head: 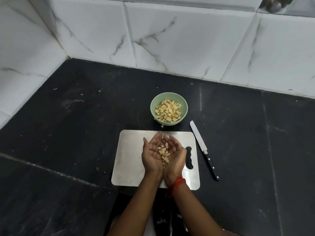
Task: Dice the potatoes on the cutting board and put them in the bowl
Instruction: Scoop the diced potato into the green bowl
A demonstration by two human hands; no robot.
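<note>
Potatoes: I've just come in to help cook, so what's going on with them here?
A person cups the left hand and right hand together above the steel cutting board, carrying a handful of potato cubes. The green bowl just beyond the board already holds a pile of diced potato. The knife lies set down on the black counter, right of the board. No uncut potato shows on the board.

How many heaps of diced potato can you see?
2: one in the bowl, one across left hand and right hand, above the board. Stray bits beside it; others may be hidden.
</note>
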